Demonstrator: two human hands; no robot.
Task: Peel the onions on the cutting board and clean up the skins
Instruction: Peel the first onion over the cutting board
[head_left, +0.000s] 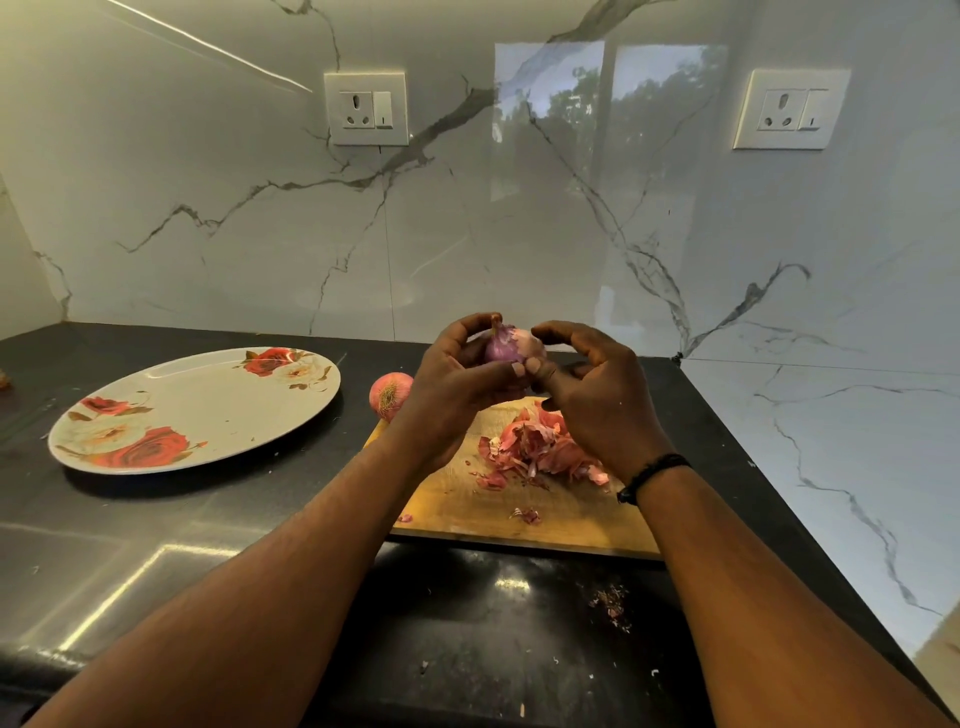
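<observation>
Your left hand (457, 384) and right hand (587, 384) hold half-peeled onion (506, 345) above cutting board (519, 519), fingers curled round it. Skin pile (540, 447) on board; unpeeled onion (389, 395) at board's far-left corner.

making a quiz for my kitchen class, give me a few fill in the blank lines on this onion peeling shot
1. Both hands hold a partly peeled ____ above the cutting board.
2. The pile of skins lies on the ____.
3. The flowered plate holds ____ onions.
4. One unpeeled onion sits left of the ____ hand.

Answers: onion; cutting board; no; left
</observation>
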